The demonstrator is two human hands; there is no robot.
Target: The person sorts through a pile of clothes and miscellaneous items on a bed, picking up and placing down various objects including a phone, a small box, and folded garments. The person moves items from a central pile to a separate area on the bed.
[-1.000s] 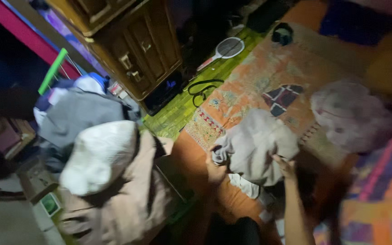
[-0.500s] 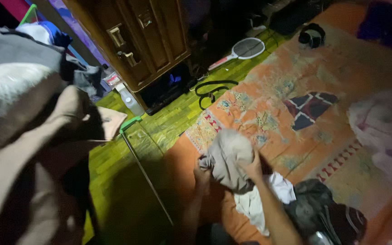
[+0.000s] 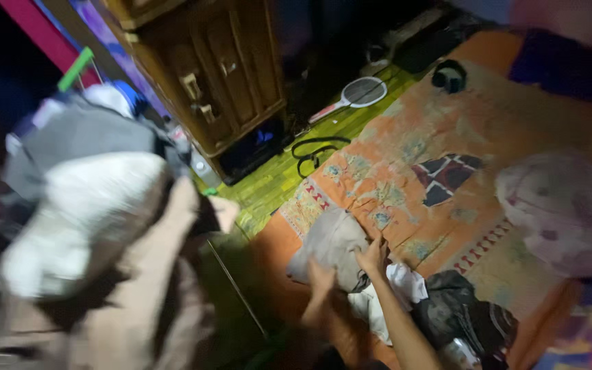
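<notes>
Garment: a crumpled beige cloth garment [image 3: 330, 243] is laid on the orange patterned mat [image 3: 405, 157], beside a white cloth [image 3: 395, 288].
Left hand [image 3: 320, 279]: pressed flat on the garment's lower edge, fingers spread.
Right hand [image 3: 371, 257]: rested on the garment's right side; whether fabric is pinched cannot be told.
Surroundings: a dark bundle [image 3: 460, 318] is seen at lower right, a brown wooden cabinet [image 3: 207, 75] above.

A single head-worn view looks steeply down from standing height onto the floor, tilted and blurred; the orange rug [image 3: 405, 171] fills the frame from centre to 3 o'clock, a wooden cabinet [image 3: 220, 75] stands toward 11 o'clock
</notes>
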